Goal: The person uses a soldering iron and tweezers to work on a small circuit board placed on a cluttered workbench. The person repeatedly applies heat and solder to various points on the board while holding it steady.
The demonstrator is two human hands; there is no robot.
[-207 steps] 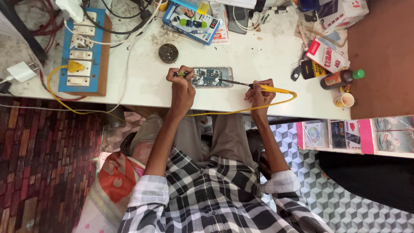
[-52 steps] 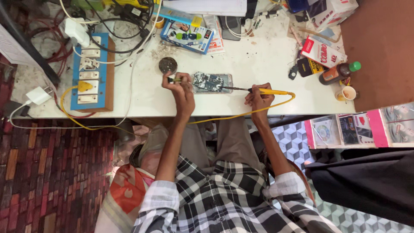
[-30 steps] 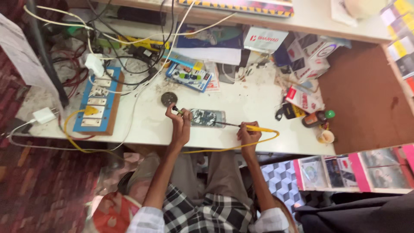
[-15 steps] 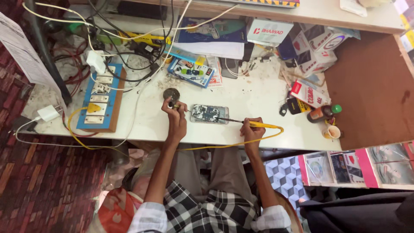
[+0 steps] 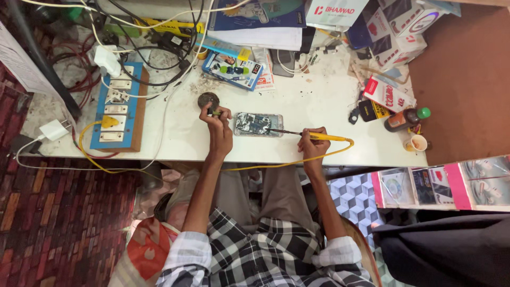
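- On the bench: long white worktop (image 5: 319, 106), cluttered along its far edge, both hands working near the front edge.
- Blue-and-wood switch and socket board (image 5: 118, 109), well left of the left fingers, yellow plug seated in it, black and white cables trailing over it.
- Stack of papers and card boxes (image 5: 297, 21), far side, well beyond both sets of fingers.
- Opened phone with bare circuit board, flat rectangular (image 5: 258, 124), lying between the two hands, just right of the left fingers and just left of the right ones.
- Yellow-handled soldering iron with yellow cord (image 5: 319, 136), thin dark tip resting on the phone's right part.
- Right hand (image 5: 312, 146), fingers clamped round the iron's handle like a pen, heel on the worktop.
- Left hand (image 5: 219, 130), fingertips pinched together on a small green-yellow bit, too small to identify; pinch sits at the near edge of the tin.
- Round dark tin (image 5: 207, 100), touching or just beyond the left fingertips, can't tell which.
- Brown bottle with green cap (image 5: 405, 118), lying well right of the right fingers.
- Small cup (image 5: 416, 142), just below that bottle.
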